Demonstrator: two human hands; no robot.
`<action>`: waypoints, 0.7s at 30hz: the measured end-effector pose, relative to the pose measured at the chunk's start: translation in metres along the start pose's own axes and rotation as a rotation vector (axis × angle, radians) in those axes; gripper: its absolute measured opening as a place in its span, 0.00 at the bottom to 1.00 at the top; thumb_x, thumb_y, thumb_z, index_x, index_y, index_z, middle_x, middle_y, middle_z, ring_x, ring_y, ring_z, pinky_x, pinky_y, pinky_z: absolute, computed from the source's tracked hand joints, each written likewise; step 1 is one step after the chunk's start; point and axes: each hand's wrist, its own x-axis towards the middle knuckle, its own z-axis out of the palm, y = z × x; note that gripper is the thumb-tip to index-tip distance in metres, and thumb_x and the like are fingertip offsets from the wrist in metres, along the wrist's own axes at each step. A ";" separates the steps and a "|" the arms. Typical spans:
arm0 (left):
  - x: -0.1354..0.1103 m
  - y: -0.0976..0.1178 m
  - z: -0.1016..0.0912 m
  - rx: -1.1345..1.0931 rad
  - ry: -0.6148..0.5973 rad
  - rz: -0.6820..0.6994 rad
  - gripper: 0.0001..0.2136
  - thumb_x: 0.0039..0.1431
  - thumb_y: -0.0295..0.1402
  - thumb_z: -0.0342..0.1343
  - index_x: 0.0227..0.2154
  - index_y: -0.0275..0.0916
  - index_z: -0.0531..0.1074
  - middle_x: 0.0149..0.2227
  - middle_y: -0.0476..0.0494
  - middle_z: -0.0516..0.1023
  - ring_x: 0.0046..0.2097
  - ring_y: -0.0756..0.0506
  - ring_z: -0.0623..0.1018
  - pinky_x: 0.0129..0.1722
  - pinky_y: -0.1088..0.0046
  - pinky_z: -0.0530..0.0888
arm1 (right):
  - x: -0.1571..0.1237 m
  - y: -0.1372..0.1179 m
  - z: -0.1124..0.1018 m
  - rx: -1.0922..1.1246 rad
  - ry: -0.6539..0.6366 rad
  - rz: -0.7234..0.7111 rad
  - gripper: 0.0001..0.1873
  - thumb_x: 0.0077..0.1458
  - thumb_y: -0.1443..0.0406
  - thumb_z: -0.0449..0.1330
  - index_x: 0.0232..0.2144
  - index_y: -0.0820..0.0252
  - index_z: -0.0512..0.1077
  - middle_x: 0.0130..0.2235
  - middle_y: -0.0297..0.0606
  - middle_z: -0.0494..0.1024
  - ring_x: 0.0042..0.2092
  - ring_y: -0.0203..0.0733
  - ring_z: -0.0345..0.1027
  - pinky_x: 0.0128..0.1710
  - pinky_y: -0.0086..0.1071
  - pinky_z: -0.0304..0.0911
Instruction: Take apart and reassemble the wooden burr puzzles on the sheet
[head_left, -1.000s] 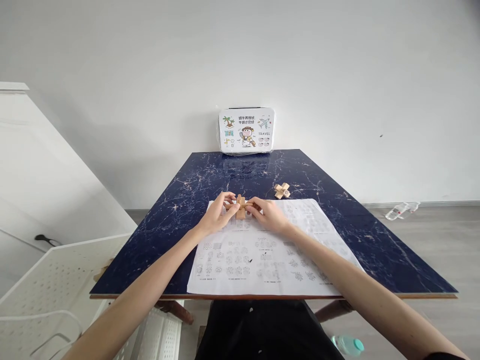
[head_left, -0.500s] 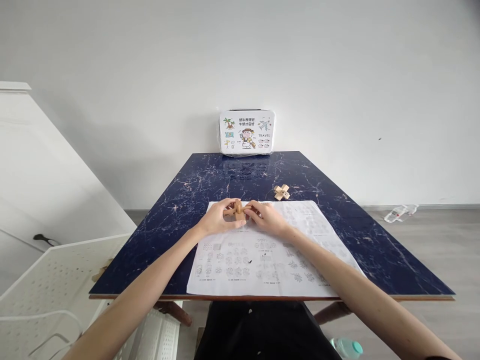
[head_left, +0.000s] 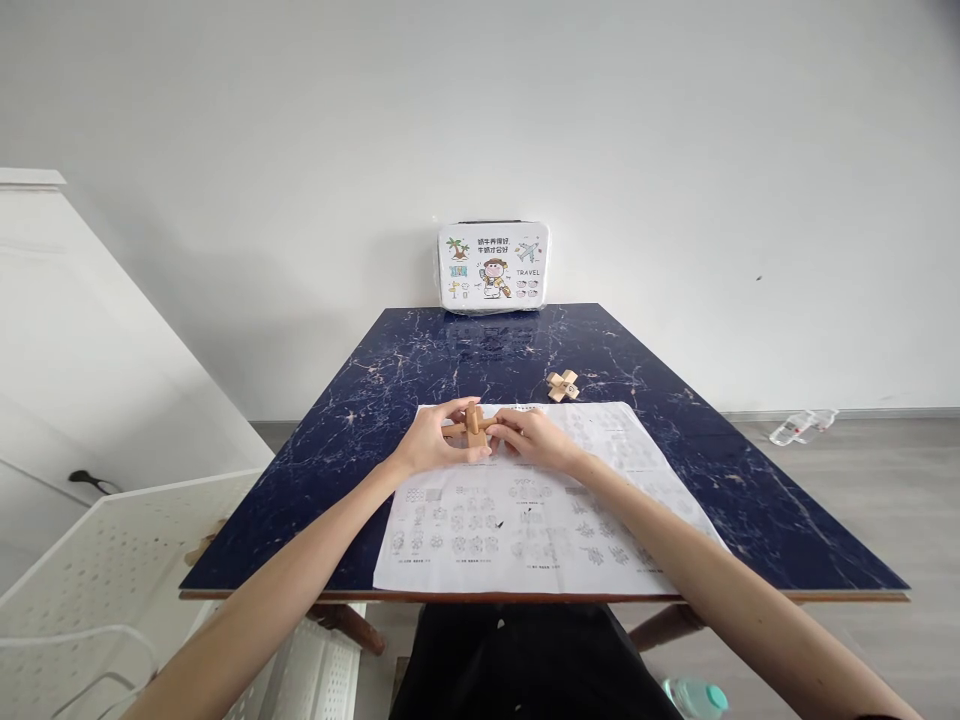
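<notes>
Between my two hands, over the far part of a printed sheet (head_left: 465, 565), is a wooden interlocking puzzle (head_left: 475, 430) made of crossed pieces. My left hand (head_left: 435, 440) grips its body, with the thumb below and fingers above. From the right, my right hand (head_left: 534, 437) pinches a bar that sticks out of the puzzle's side. Fingers hide part of the wood. Beyond the sheet's top edge, a second wooden puzzle (head_left: 562, 386), paler and cross-shaped, lies on the dark blue table (head_left: 337, 480).
A white case with cartoon prints (head_left: 493, 268) stands against the wall at the table's far edge. To the left is a white perforated shelf (head_left: 135, 540). On the floor lie a clear plastic item (head_left: 802, 427) and a bottle with a teal cap (head_left: 697, 697).
The puzzle has turned slightly in my hands, so its upright piece and side bars show more plainly. Both hands keep nearly the same place.
</notes>
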 end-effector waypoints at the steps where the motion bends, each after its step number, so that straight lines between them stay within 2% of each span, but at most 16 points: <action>1: 0.000 0.001 0.000 -0.013 0.012 0.000 0.36 0.49 0.48 0.70 0.62 0.46 0.72 0.57 0.40 0.80 0.56 0.32 0.80 0.55 0.52 0.79 | 0.000 -0.001 0.000 0.005 -0.002 -0.008 0.18 0.72 0.55 0.51 0.32 0.56 0.69 0.29 0.34 0.80 0.25 0.36 0.66 0.30 0.31 0.59; 10: 0.003 -0.001 -0.003 -0.156 0.136 0.031 0.32 0.51 0.44 0.69 0.59 0.42 0.74 0.55 0.39 0.82 0.55 0.34 0.81 0.59 0.53 0.77 | 0.000 -0.007 0.001 -0.041 -0.009 -0.006 0.17 0.72 0.59 0.50 0.32 0.57 0.71 0.30 0.34 0.81 0.26 0.35 0.67 0.32 0.31 0.61; 16: 0.009 -0.010 -0.013 -0.275 0.343 -0.011 0.28 0.62 0.50 0.60 0.60 0.40 0.72 0.54 0.36 0.82 0.49 0.37 0.84 0.53 0.56 0.80 | 0.001 -0.011 0.001 -0.046 -0.006 0.006 0.17 0.72 0.59 0.51 0.31 0.56 0.69 0.30 0.33 0.81 0.26 0.35 0.68 0.32 0.31 0.60; 18: 0.011 -0.020 -0.016 -0.234 0.427 -0.075 0.29 0.63 0.53 0.58 0.60 0.39 0.72 0.53 0.36 0.82 0.47 0.38 0.85 0.52 0.56 0.81 | 0.000 -0.012 0.001 -0.040 0.000 0.014 0.17 0.72 0.59 0.51 0.30 0.56 0.69 0.29 0.33 0.81 0.25 0.35 0.67 0.32 0.31 0.60; 21: 0.012 -0.036 -0.017 0.065 0.443 -0.192 0.33 0.58 0.58 0.61 0.59 0.41 0.72 0.47 0.39 0.85 0.49 0.36 0.84 0.52 0.57 0.79 | 0.000 -0.013 0.002 -0.036 0.003 0.034 0.18 0.72 0.58 0.51 0.30 0.56 0.69 0.29 0.34 0.81 0.25 0.35 0.67 0.31 0.32 0.60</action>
